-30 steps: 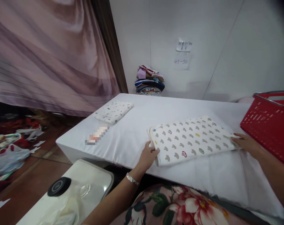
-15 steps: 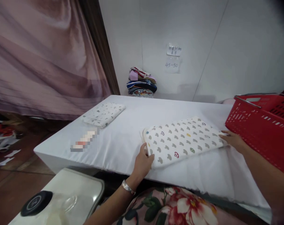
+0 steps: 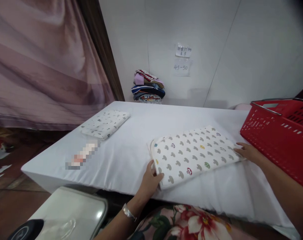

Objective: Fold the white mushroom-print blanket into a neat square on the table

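A folded white cloth with grey mushroom prints (image 3: 193,153) lies on the white-covered table (image 3: 111,166), slightly slanted. My left hand (image 3: 151,178) pinches its near left corner, thumb on top and the other fingers at the edge. At the cloth's right end, my right hand (image 3: 247,151) holds the edge, its fingertips on the print. Toward the table's far left lies a second folded white cloth with small dark prints (image 3: 106,124), touched by neither hand. A blurred-out strip (image 3: 83,155) is just in front of it.
A red plastic basket (image 3: 278,133) with a metal handle stands at the right, close to my right forearm. Stacked folded fabrics (image 3: 148,86) sit behind the table by the wall. A pale lidded surface (image 3: 73,210) is at the lower left, and a pink curtain (image 3: 41,60) hangs at the left.
The view has shifted slightly. Both hands keep their places on the mushroom-print cloth, whose near left corner sits a little lower in the picture.
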Motion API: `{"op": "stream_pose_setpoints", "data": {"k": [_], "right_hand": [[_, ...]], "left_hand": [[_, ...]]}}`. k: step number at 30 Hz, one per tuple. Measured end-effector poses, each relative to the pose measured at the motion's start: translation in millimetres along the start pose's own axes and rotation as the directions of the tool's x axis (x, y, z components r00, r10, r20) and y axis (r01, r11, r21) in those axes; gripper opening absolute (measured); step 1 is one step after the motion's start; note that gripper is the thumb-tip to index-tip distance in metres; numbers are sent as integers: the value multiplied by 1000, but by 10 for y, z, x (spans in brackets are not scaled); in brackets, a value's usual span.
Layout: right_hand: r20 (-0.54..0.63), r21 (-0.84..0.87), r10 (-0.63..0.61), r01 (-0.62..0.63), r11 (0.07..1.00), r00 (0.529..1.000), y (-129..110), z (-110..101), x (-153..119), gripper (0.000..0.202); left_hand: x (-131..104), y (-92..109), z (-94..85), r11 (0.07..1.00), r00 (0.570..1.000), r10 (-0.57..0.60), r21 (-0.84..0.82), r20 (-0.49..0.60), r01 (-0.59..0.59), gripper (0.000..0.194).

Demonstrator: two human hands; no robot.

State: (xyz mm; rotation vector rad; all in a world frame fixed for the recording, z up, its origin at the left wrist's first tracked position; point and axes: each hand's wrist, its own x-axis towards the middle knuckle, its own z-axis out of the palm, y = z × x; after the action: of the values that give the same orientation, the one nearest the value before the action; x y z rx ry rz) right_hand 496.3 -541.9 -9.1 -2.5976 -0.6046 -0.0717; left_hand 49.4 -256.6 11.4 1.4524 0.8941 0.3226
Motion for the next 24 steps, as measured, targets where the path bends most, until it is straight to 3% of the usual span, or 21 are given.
{"op": "stream_pose_setpoints", "data": {"k": [3,5,8,10,12,14,17,20,22,24], "right_hand": [[48,-147,-104,110,983,993,-202,34,27,46],[27,-130,-288,289,948,957,-540,113,-51,48],[65,1,-504,505,863,861,-1287,326,-283,51],[150,44,-601,602,797,785,-1825,498,-446,54],[242,73,-694,701,709,678,-2283,666,-572,59],[305,87,-749,766,637,588,-2593,820,-654,64],[387,89,-766,807,584,513,-2766,1013,-715,69],[417,79,-764,818,570,492,-2735,1124,-731,71],[414,73,-768,823,563,488,-2700,1152,-737,71],[412,70,-769,824,562,489,-2690,1159,-746,71]], "left_hand": [[38,67,-37,996,996,-82,-32,-33,81,87],[74,101,-53,993,994,-94,-77,-61,90,89],[135,102,-56,993,993,-87,-88,-84,79,82],[172,72,-45,995,995,-74,-64,-64,70,73],[199,33,-36,997,997,-66,-32,-29,65,66],[216,-3,-41,998,998,-62,11,-16,62,63],[227,-17,-111,993,999,-54,101,4,53,62],[270,69,-266,965,999,-16,264,42,4,59],[364,199,-370,888,995,98,453,-17,-80,53],[533,370,-410,747,946,315,635,-76,-197,47]]}}
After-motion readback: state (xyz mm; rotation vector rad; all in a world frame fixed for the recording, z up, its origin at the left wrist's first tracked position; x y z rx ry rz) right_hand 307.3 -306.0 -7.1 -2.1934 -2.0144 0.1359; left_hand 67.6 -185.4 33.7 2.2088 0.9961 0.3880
